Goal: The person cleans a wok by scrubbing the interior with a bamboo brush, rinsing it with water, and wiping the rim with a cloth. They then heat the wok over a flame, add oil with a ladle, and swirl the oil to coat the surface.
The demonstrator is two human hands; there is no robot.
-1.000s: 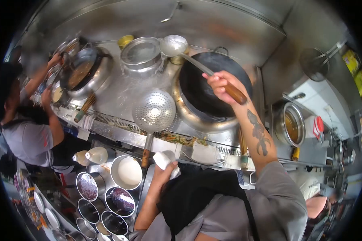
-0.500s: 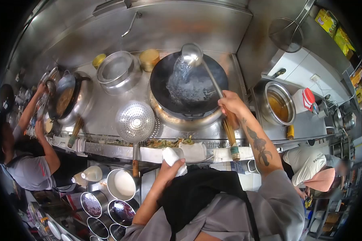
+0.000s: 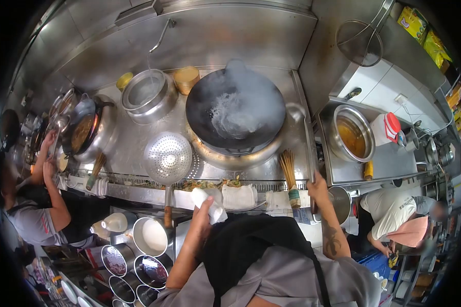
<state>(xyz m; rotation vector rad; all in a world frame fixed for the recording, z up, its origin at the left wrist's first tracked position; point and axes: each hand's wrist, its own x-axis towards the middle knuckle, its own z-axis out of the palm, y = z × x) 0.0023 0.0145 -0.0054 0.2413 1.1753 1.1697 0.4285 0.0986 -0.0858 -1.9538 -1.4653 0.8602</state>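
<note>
A black wok (image 3: 200,115) sits on the burner with water spread over its bottom, and thick steam rises from its right half. My right hand (image 3: 320,192), at the counter's front edge, is closed round the handle of a long metal ladle (image 3: 309,138). The ladle's bowl lies low beside the wok's right rim. In front of my apron, my left hand (image 3: 205,212) grips a folded white cloth (image 3: 216,213). A perforated strainer (image 3: 167,157) with a wooden handle rests to the left of the wok. Close to my right hand stands a bamboo brush (image 3: 289,174).
A metal pot (image 3: 147,97) stands under a tap at the back left, near a yellowish tin (image 3: 187,80). To the right is a bowl of brown liquid (image 3: 352,132). One co-worker (image 3: 41,215) handles another wok at left; another person (image 3: 389,215) bends at right.
Water has left the ladle and lies in the wok, with more steam. My right hand has drawn back, bringing the ladle from above the wok down to its right side.
</note>
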